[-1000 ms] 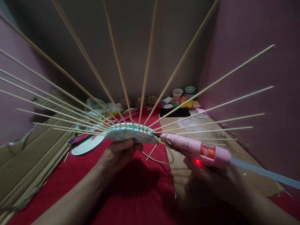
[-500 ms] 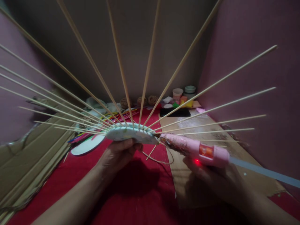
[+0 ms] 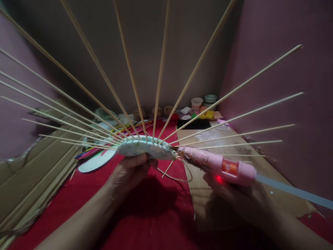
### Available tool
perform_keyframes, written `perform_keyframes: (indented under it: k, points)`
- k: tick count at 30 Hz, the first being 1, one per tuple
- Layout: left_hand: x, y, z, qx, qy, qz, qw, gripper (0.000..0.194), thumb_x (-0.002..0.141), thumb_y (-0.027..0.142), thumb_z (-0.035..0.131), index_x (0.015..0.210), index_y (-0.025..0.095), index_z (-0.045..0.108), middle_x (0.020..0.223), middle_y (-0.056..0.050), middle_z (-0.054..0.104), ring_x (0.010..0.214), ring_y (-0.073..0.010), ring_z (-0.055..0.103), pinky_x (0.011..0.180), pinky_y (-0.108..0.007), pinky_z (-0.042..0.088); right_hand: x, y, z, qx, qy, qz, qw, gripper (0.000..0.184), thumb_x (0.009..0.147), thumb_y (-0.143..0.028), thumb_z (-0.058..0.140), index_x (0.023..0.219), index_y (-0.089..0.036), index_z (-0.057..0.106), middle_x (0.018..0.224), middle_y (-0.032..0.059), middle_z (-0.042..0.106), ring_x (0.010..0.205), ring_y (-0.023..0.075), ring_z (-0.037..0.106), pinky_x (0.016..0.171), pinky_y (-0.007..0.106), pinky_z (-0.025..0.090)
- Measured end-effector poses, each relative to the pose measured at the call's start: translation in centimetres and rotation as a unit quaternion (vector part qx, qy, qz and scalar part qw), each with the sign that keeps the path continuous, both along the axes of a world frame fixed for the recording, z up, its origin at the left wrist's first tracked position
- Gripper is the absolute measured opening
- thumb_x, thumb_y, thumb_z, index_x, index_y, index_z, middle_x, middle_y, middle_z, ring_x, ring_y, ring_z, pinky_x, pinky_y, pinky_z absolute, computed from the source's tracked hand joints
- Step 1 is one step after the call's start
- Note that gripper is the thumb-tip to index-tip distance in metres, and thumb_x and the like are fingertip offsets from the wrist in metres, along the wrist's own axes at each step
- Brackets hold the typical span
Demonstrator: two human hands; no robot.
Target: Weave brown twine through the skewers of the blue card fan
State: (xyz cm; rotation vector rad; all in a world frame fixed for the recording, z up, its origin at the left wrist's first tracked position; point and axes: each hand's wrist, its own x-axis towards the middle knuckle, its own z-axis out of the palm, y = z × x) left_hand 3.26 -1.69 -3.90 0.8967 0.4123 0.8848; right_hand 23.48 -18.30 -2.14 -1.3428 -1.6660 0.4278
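My left hand (image 3: 132,172) grips a pale round disc (image 3: 142,149) from below, thumb on its near face. Long thin wooden sticks (image 3: 130,69) fan out from the disc's rim, and some run past the top of the view. In my right hand (image 3: 229,194) is a pink glue gun (image 3: 215,161), a red light glowing on its body. A pale glue stick (image 3: 293,191) sticks out of its back end. The gun's dirty nozzle is at the disc's right edge; whether it touches is too small to tell. A loop of twine (image 3: 191,175) hangs below that edge.
Red cloth (image 3: 145,222) and a brown board (image 3: 208,211) cover the work surface. Cardboard (image 3: 31,166) lies at the left. A white oval piece (image 3: 96,164), coloured sticks, twine balls (image 3: 157,111), a black phone-like slab (image 3: 194,124) and cups (image 3: 197,103) are farther back. Purple walls close in both sides.
The disc and its upper sticks have tilted slightly to the left. The glue gun has shifted a little, its nozzle still by the disc's right edge. Both hands keep their hold.
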Motion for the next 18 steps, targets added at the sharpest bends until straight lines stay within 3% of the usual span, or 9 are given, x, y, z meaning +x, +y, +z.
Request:
perform_keyframes:
  k: [8, 12, 16, 18]
  points:
    - [0.1, 0.0, 0.2, 0.001, -0.003, -0.004, 1.000, 0.024, 0.054, 0.012, 0.078, 0.076, 0.015, 0.069, 0.071, -0.003, 0.068, 0.063, -0.0138, 0.060, 0.053, -0.022, 0.050, -0.4, 0.0, 1.1, 0.018, -0.010, -0.003, 1.000, 0.043, 0.084, -0.022, 0.053, 0.126, -0.033, 0.051, 0.110, -0.0003, 0.067, 0.104, 0.0238, 0.062, 0.093, 0.034, 0.052]
    - [0.1, -0.1, 0.0, 0.011, 0.004, -0.005, 1.000, 0.025, 0.056, 0.013, 0.077, 0.080, 0.016, 0.069, 0.074, -0.004, 0.069, 0.063, -0.0144, 0.060, 0.053, -0.023, 0.050, -0.5, -0.1, 1.6, 0.033, -0.008, -0.025, 0.999, 0.027, 0.085, -0.024, 0.051, 0.107, -0.030, 0.065, 0.084, 0.0014, 0.072, 0.081, 0.0232, 0.069, 0.070, 0.029, 0.059]
    - [0.1, -0.1, 0.0, 0.007, 0.013, -0.003, 1.000, 0.031, 0.054, 0.014, 0.078, 0.083, 0.016, 0.070, 0.076, -0.005, 0.069, 0.064, -0.0154, 0.060, 0.054, -0.024, 0.051, -0.5, -0.2, 0.8, 0.039, -0.003, -0.049, 0.998, 0.021, 0.084, -0.026, 0.053, 0.098, -0.029, 0.068, 0.065, -0.0011, 0.068, 0.054, 0.0170, 0.065, 0.049, 0.024, 0.056]
    - [0.1, -0.2, 0.1, -0.001, 0.014, -0.001, 1.000, 0.031, 0.053, 0.014, 0.079, 0.082, 0.015, 0.070, 0.075, -0.004, 0.069, 0.064, -0.0152, 0.060, 0.054, -0.023, 0.051, -0.6, -0.2, 0.5, 0.046, 0.003, -0.062, 0.997, 0.022, 0.083, -0.026, 0.054, 0.100, -0.031, 0.067, 0.064, -0.0029, 0.068, 0.050, 0.0152, 0.063, 0.047, 0.023, 0.055]
